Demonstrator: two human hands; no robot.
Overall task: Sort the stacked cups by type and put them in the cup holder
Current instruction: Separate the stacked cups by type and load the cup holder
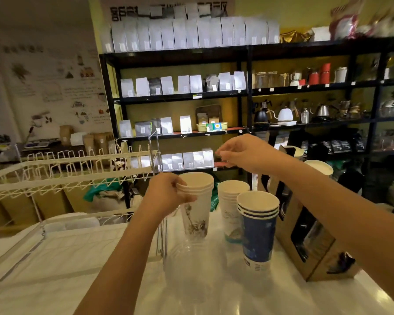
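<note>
head view:
left hand (166, 196): is being wrapped around the rims of a white stack with dark ink print (196, 208); fingers curled on the far side, thumb on the near side.
white stack with dark ink print: is being held upright above the white counter (214, 292), several nested rims showing; contact with the counter cannot be told.
right hand (243, 153): is being held in the air above and behind the cups, fingers loosely curled with the tips close together; nothing is seen pinched.
white stack with teal print (231, 210): is standing on the counter, just right of the held stack.
blue stack (258, 226): is standing nearest on the counter, overlapping the teal-print stack, rims white with dark bands.
clear cups (191, 264): faint outlines are being seen under the held stack; count cannot be told.
wire rack (66, 171): white, standing at left, prongs pointing up.
brown box (305, 237): is sitting just right of the blue stack, cut-out window facing the cups.
black shelving (248, 55): is lined with white bags and kettles, behind the counter.
</note>
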